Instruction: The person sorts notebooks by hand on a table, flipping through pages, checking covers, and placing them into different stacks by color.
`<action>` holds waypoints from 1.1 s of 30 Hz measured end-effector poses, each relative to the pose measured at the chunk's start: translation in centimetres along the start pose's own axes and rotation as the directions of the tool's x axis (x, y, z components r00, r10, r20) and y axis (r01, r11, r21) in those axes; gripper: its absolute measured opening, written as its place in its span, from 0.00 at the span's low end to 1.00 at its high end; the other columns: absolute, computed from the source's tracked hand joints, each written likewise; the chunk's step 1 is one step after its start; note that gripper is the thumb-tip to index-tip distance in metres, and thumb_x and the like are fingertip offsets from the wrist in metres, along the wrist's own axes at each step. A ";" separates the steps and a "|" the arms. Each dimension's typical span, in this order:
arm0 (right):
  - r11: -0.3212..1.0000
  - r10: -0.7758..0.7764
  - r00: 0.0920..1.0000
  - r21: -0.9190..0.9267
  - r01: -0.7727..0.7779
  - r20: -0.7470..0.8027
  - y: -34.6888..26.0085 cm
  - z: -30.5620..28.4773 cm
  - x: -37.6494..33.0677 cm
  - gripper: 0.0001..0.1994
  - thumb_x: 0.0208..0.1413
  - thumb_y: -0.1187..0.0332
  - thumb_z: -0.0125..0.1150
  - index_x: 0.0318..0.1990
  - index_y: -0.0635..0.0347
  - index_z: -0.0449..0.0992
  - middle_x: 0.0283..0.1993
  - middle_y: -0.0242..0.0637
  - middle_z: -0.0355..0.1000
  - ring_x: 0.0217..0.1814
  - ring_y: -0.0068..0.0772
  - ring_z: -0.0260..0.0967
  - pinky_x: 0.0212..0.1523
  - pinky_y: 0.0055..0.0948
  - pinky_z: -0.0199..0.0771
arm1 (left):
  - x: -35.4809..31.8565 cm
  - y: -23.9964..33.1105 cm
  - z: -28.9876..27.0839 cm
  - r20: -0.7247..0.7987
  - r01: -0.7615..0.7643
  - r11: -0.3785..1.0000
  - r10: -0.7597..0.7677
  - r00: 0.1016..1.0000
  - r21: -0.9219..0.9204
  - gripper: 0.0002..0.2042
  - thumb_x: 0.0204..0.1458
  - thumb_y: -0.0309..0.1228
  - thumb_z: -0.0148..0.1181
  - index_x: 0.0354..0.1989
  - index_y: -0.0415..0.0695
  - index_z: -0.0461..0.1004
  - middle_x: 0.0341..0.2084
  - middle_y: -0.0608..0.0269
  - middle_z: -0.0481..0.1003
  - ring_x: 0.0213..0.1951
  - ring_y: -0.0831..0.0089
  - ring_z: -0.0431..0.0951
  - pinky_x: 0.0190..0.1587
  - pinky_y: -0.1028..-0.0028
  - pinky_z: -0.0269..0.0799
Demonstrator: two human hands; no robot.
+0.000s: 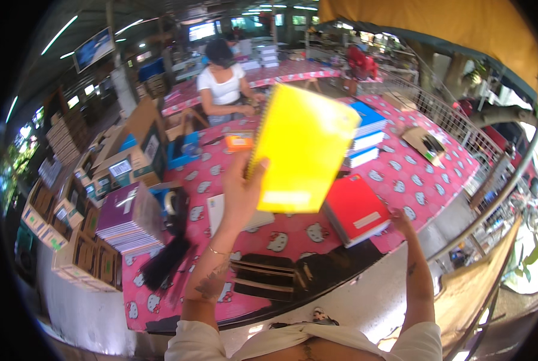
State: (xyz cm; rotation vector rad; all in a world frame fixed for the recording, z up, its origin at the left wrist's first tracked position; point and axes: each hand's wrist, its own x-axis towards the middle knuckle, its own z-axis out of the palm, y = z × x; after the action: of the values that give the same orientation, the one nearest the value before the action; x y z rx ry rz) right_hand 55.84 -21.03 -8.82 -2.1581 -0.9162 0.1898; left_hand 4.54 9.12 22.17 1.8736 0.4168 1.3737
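My left hand (243,189) grips a yellow spiral notebook (305,150) by its bound left edge, thumb across the cover. The notebook is held up above the table, tilted a little and slightly blurred. Down at the right, my right hand (401,219) is at the right side of a stack of red notebooks (357,207), its fingers by the edge; they are too small and blurred to read. Behind the yellow notebook stands a stack of blue notebooks (367,123), partly hidden. A white sheet or pad (218,215) lies under my left forearm.
The pink table cover (314,234) has cartoon cat faces. Purple notebooks (131,216) are stacked at the left, with a tape dispenser (173,207) beside them and cardboard boxes (140,150) behind. A brown cardboard piece (424,144) lies at the right. Across the table, a person (224,84) works.
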 end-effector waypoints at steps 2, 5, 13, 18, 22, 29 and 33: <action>0.998 -0.055 0.990 0.002 0.055 0.127 -6.7 7.0 -0.5 0.25 0.54 0.68 0.63 0.62 0.54 0.74 0.48 0.51 0.80 0.49 0.52 0.80 0.50 0.45 0.79 | 0.9 -0.1 0.6 -0.091 0.064 0.998 -0.063 0.994 0.015 0.11 0.62 0.24 0.58 0.51 0.34 0.73 0.37 0.61 0.77 0.39 0.78 0.75 0.43 0.73 0.72; 0.998 -0.067 0.996 -0.013 0.068 0.057 -7.4 5.0 -2.0 0.27 0.52 0.70 0.61 0.63 0.53 0.74 0.50 0.54 0.79 0.51 0.43 0.80 0.51 0.41 0.78 | 3.4 0.6 5.6 -0.199 -0.138 0.982 0.112 0.974 -0.125 0.12 0.62 0.23 0.56 0.53 0.34 0.73 0.40 0.61 0.78 0.41 0.78 0.75 0.45 0.75 0.71; 0.435 0.034 0.990 0.894 0.111 -0.139 -21.5 -4.7 -3.2 0.36 0.64 0.59 0.62 0.76 0.53 0.55 0.75 0.42 0.58 0.77 0.41 0.53 0.74 0.40 0.52 | 7.5 3.9 13.2 0.144 -0.152 0.953 0.117 0.983 0.261 0.12 0.58 0.25 0.58 0.50 0.43 0.77 0.31 0.55 0.81 0.41 0.72 0.81 0.51 0.70 0.69; 0.526 -0.263 0.951 0.801 0.284 -0.165 -25.7 -3.5 -4.1 0.37 0.61 0.64 0.67 0.73 0.58 0.54 0.66 0.40 0.68 0.69 0.33 0.63 0.68 0.37 0.61 | 9.9 3.9 20.3 0.661 -0.667 0.652 0.326 0.676 0.360 0.12 0.55 0.28 0.59 0.47 0.51 0.82 0.38 0.60 0.83 0.46 0.65 0.80 0.71 0.48 0.47; 0.663 -0.199 0.965 0.701 0.262 -0.172 -23.9 -1.5 -4.6 0.23 0.60 0.68 0.70 0.60 0.62 0.72 0.54 0.35 0.77 0.56 0.25 0.73 0.57 0.30 0.71 | 9.4 2.3 22.9 0.666 -0.745 0.558 0.401 0.628 0.366 0.11 0.57 0.27 0.60 0.45 0.55 0.83 0.41 0.67 0.82 0.51 0.70 0.78 0.74 0.41 0.38; 0.551 -0.142 0.990 0.831 0.074 0.006 -24.7 0.3 -5.9 0.13 0.68 0.66 0.59 0.55 0.63 0.76 0.46 0.32 0.80 0.48 0.22 0.75 0.48 0.24 0.73 | 10.0 -2.5 25.1 0.629 -0.694 0.666 0.422 0.653 0.274 0.16 0.57 0.32 0.64 0.54 0.52 0.79 0.44 0.66 0.80 0.54 0.66 0.76 0.75 0.45 0.42; 0.524 -0.137 0.990 0.846 0.099 -0.032 -22.7 -0.1 -5.1 0.13 0.70 0.66 0.56 0.55 0.63 0.75 0.47 0.32 0.79 0.47 0.23 0.76 0.47 0.26 0.75 | 9.1 -5.9 25.6 0.236 -0.568 0.764 0.517 0.823 0.306 0.26 0.56 0.38 0.68 0.63 0.48 0.72 0.47 0.56 0.77 0.55 0.61 0.75 0.71 0.56 0.56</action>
State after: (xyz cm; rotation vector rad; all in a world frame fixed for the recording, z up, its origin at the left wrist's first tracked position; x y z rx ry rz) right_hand 39.59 -14.41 6.53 -1.1561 -0.7507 0.5019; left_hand 32.29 9.09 20.51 2.5248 0.0405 1.5991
